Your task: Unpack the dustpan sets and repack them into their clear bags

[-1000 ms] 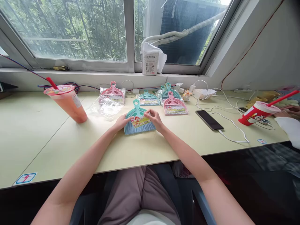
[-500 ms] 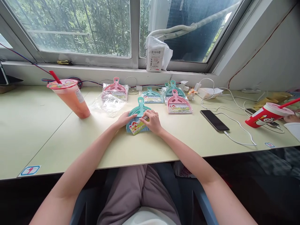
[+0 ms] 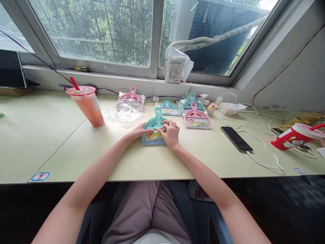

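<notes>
In front of me on the table lies a mint-green mini dustpan and brush set [image 3: 158,117], its handle pointing away and its blue bristles toward me. A printed yellow-green label card [image 3: 153,136] lies across the bristles, its right part covered by fingers. My left hand [image 3: 138,131] grips the dustpan's left edge, with the thumb reaching onto the card's upper edge. My right hand [image 3: 170,134] pinches the card's right part between thumb and fingers, over the set's right side.
Behind are pink sets [image 3: 198,117] and a small green set [image 3: 169,107], with crumpled clear plastic bags [image 3: 124,113] at left. A tilted drink cup [image 3: 87,106] stands left. A phone [image 3: 236,139] on a white cable and a red cup [image 3: 291,137] are right.
The label card has turned from a slant, its left end hanging low, to nearly level across the bristles. Both hands stay at the dustpan set. The camera view has shifted slightly.
</notes>
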Motion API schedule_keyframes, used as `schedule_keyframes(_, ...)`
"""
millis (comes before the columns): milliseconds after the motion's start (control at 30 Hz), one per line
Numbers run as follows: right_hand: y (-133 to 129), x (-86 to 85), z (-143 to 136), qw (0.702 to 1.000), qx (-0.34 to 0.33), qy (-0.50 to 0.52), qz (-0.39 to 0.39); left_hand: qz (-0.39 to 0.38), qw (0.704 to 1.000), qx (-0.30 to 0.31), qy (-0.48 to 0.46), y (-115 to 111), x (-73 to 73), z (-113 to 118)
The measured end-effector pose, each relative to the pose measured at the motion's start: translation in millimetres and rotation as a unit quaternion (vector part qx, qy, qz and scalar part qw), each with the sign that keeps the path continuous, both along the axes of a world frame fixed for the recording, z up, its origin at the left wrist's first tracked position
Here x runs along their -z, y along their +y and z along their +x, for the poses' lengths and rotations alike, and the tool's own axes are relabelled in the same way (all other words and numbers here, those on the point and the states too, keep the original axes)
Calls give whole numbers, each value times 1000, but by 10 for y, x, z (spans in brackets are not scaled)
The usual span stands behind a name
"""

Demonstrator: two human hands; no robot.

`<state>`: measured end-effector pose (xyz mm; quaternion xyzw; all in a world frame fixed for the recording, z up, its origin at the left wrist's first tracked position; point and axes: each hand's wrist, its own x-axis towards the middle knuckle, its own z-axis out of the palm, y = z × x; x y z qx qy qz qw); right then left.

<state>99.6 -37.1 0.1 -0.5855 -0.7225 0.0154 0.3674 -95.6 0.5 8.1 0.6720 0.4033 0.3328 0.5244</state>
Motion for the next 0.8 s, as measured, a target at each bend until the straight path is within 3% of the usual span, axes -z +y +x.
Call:
schedule_keyframes(200, 14, -114, 111, 999, 5, -17, 26, -8, 997, -38, -67, -19, -13, -11)
schedule_keyframes(333, 122, -117, 239, 993, -10, 113, -15, 7, 994, -59, -94, -13, -18, -4)
schedule_keyframes(500, 269, -25, 357, 919, -102, 329, -190, 21, 994, -70, -84, 1, -33, -11)
schedule_keyframes(800, 253, -34, 356, 877, -138, 397, -233, 15, 995, -62, -75, -31, -67, -14)
